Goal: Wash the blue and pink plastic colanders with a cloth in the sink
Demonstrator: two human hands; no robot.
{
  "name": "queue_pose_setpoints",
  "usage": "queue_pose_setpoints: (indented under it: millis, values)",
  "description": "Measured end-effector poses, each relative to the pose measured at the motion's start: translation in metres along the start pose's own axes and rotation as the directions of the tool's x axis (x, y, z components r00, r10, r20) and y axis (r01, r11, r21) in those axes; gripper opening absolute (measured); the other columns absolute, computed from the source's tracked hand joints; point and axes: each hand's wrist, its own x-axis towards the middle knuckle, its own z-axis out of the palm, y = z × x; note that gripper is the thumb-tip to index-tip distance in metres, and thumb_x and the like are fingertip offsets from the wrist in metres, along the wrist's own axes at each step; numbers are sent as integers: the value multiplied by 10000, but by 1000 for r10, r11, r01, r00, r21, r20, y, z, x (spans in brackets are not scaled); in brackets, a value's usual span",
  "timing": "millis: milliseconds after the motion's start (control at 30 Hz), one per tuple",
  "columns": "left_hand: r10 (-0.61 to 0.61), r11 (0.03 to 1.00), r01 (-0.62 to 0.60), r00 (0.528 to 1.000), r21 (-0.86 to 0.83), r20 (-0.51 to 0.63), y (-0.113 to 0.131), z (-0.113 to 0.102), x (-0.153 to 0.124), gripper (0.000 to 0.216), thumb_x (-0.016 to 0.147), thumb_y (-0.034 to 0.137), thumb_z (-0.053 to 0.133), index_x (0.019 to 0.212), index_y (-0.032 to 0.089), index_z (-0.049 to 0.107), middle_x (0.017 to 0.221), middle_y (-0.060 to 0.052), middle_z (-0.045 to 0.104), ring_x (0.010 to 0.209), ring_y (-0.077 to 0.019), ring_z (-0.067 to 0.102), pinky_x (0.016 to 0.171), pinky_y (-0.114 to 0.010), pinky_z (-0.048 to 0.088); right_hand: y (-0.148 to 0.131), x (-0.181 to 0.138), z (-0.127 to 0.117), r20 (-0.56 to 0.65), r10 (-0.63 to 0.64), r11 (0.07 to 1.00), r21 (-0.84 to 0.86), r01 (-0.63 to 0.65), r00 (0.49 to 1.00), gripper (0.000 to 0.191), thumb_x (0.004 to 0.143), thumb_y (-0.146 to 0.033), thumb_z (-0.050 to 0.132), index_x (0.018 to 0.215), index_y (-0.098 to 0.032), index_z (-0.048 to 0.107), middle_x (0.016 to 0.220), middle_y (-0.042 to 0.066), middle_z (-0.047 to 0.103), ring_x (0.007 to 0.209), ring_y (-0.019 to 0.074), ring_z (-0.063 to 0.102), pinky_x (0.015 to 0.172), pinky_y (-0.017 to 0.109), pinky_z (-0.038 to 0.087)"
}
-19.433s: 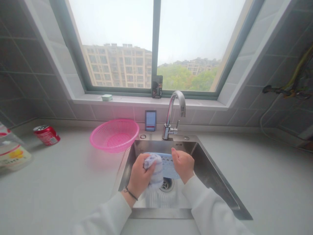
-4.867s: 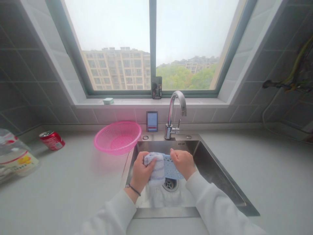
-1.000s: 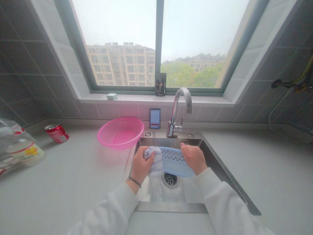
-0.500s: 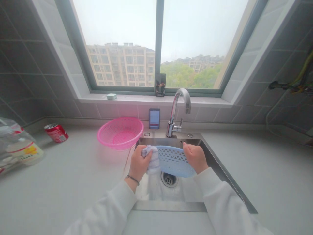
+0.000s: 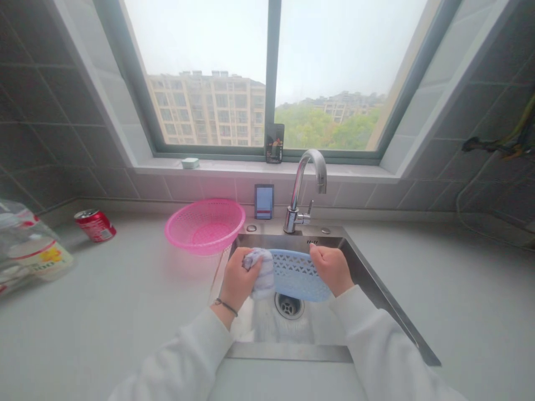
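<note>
Over the steel sink [image 5: 368,278] I hold a light blue perforated basket [image 5: 297,275] tilted toward me. My right hand [image 5: 331,269] is closed on its right rim. My left hand [image 5: 236,279] is closed on a bunched white and pale blue cloth [image 5: 261,272], pressed against the basket's left side. The drain [image 5: 288,305] shows just below the basket.
A pink colander [image 5: 204,225] sits on the counter left of the sink, a chrome tap [image 5: 304,186] stands behind it. A red can [image 5: 95,224] lies at the far left, beside a plastic bag of goods [image 5: 25,253]. A small card [image 5: 264,201] leans on the wall tiles.
The basket has tipped so its perforated face shows more, and my right hand has shifted right along its rim. The cloth stays pressed on the left side.
</note>
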Motion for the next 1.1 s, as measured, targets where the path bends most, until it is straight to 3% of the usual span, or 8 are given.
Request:
queue_pose_setpoints:
  millis: [100, 267, 400, 533, 733, 833, 1000, 1100]
  values:
    - [55, 998, -55, 998, -17, 19, 7, 6, -9, 172, 823, 347, 655, 895, 198, 608, 823, -24, 672, 757, -175, 633, 709, -304, 515, -7, -4, 4, 17, -9, 999, -46, 10, 1000, 602, 980, -469, 279, 536, -176, 560, 566, 44, 589, 553, 133, 453, 560, 290, 182]
    - [181, 983, -173, 971, -59, 158, 24, 14, -27, 144, 825, 326, 651, 893, 203, 616, 802, -14, 674, 718, -154, 631, 680, -273, 510, -34, -11, 20, 124, -94, 985, -132, 111, 988, 545, 986, -411, 319, 605, -196, 644, 684, 47, 683, 614, 143, 510, 574, 302, 151]
    - [74, 997, -76, 994, 20, 75, 11, 3, -10, 162, 833, 334, 635, 920, 199, 614, 828, -20, 680, 757, -165, 637, 718, -291, 521, -17, -5, 13, 67, -7, 998, -68, 11, 998, 605, 997, -454, 276, 571, -180, 606, 608, 49, 624, 575, 138, 468, 563, 297, 168]
    - [46, 997, -47, 999, 63, 14, 2, -2, -1, 155, 823, 333, 635, 894, 198, 607, 834, -27, 675, 776, -180, 637, 728, -314, 523, -3, -2, 5, 6, 44, 999, -21, -44, 999, 640, 1001, -475, 239, 551, -171, 577, 588, 54, 597, 557, 134, 452, 556, 292, 186]
    - [186, 982, -184, 967, -30, 176, 19, 12, -23, 165, 828, 342, 647, 909, 202, 614, 818, -19, 672, 744, -168, 638, 706, -300, 513, -28, -9, 16, 121, -66, 987, -137, 83, 990, 555, 978, -426, 312, 594, -193, 638, 652, 58, 654, 594, 145, 499, 567, 308, 152]
    - [113, 994, -114, 983, -3, 147, 13, 8, -16, 177, 840, 362, 637, 910, 202, 607, 818, -14, 666, 741, -163, 628, 700, -288, 502, -20, -7, 15, 82, -60, 995, -74, 66, 995, 558, 963, -444, 305, 532, -186, 547, 570, 34, 572, 557, 136, 440, 566, 307, 153]
    - [-64, 996, 63, 998, 65, 13, -7, -5, 5, 206, 829, 387, 635, 890, 196, 590, 796, -13, 642, 740, -179, 612, 696, -305, 491, 16, 1, 2, -61, 8, 983, 183, 4, 998, 560, 929, -542, 269, 487, -199, 299, 475, -7, 327, 498, 113, 312, 546, 297, 177]
    - [-61, 997, 59, 998, 49, 25, -2, 0, -1, 212, 828, 395, 636, 892, 198, 589, 803, -14, 645, 749, -182, 616, 706, -310, 492, 14, -1, 4, -57, 22, 987, 162, -12, 998, 548, 927, -534, 277, 495, -198, 298, 479, -6, 336, 502, 113, 303, 546, 301, 167]
